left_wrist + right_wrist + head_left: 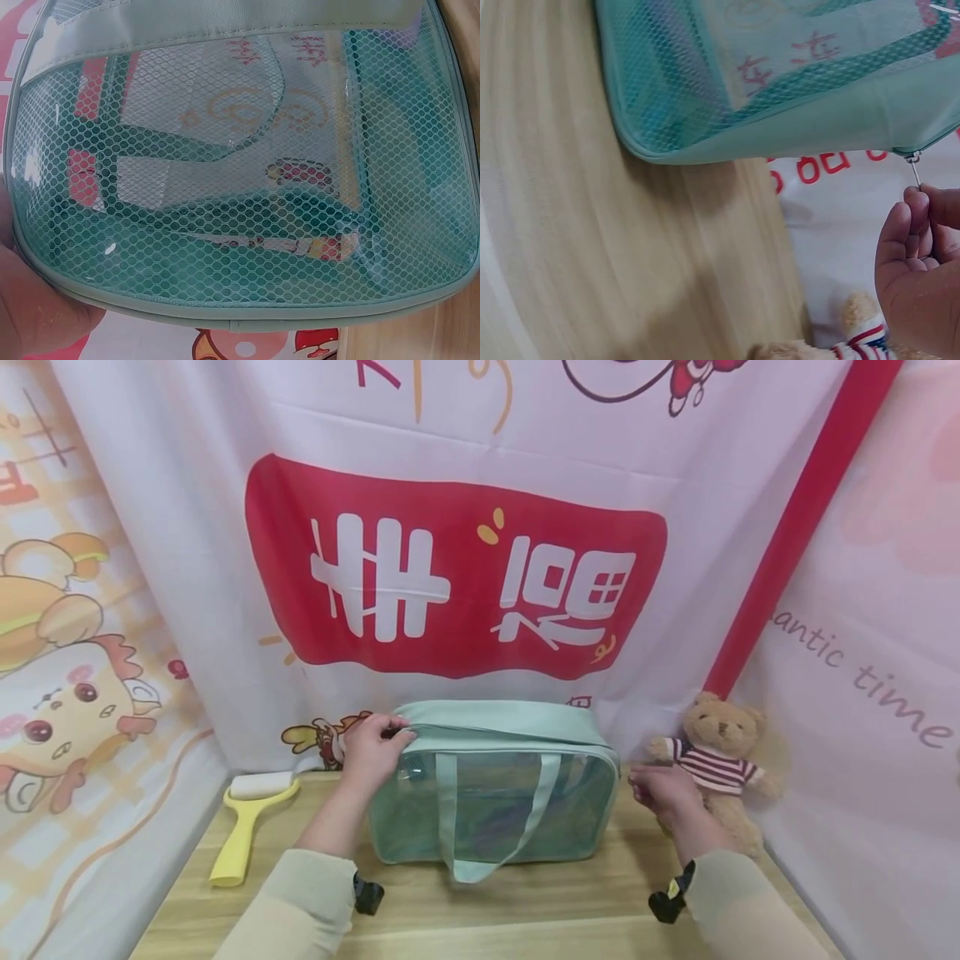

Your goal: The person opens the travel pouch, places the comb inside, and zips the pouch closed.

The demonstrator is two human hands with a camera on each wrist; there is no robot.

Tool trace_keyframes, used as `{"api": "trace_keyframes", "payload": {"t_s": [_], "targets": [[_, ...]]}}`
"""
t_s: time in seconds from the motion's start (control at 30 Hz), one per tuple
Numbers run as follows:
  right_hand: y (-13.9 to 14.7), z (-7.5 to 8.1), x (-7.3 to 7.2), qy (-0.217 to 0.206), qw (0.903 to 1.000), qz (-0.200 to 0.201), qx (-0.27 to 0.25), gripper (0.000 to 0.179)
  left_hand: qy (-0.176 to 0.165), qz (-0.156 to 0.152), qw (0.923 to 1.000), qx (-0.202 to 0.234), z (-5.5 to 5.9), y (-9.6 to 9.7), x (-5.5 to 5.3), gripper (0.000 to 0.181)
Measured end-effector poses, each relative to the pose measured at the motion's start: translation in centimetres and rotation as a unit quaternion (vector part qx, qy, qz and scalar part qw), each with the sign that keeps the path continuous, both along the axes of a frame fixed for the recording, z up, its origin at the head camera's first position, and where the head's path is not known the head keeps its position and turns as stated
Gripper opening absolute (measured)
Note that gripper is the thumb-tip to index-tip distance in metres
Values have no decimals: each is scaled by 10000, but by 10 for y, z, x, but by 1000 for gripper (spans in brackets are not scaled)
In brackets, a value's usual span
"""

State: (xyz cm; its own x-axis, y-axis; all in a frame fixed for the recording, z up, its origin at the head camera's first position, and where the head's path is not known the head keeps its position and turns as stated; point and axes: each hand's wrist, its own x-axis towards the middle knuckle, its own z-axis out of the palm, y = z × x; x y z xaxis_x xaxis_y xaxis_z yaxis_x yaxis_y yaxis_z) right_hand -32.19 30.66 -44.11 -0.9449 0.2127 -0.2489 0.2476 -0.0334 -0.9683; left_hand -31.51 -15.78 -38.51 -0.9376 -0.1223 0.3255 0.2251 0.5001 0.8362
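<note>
A mint-green bag [491, 810] with clear and mesh panels stands upright on the wooden table, its two strap handles hanging down the front. At its top left corner, my left hand [375, 745] grips the edge with thumb and fingers; the left wrist view catches only part of this hand [34, 307] beside the rim. Off the bag's right end, my right hand [922, 262] pinches a small metal zipper pull [916, 172] between thumb and finger. The slider sits at the side seam. Something purplish [502, 831] shows dimly through the front panel, too blurred to identify.
Just beyond my right hand, a teddy bear [716, 764] in a striped sweater leans against the back cloth. A yellow-handled lint roller [243, 827] lies at the table's left. Printed cloth walls [570, 460] enclose the back and both sides of the table [525, 918].
</note>
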Motion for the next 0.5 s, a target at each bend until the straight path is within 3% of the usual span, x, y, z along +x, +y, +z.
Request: {"api": "trace_keyframes", "payload": {"t_s": [0.13,0.37,0.5], "targets": [[-1,-9,0,82,9996,-38,254,35,2,-26,10000,16,0,1,1,22],[-11,-14,-9,314,9897,-228,1380,32,6,56,10000,-7,1,-2,-1,22],[-14,-14,-10,175,9929,-275,1145,32,-33,3,10000,1,2,-5,-2,25]]}}
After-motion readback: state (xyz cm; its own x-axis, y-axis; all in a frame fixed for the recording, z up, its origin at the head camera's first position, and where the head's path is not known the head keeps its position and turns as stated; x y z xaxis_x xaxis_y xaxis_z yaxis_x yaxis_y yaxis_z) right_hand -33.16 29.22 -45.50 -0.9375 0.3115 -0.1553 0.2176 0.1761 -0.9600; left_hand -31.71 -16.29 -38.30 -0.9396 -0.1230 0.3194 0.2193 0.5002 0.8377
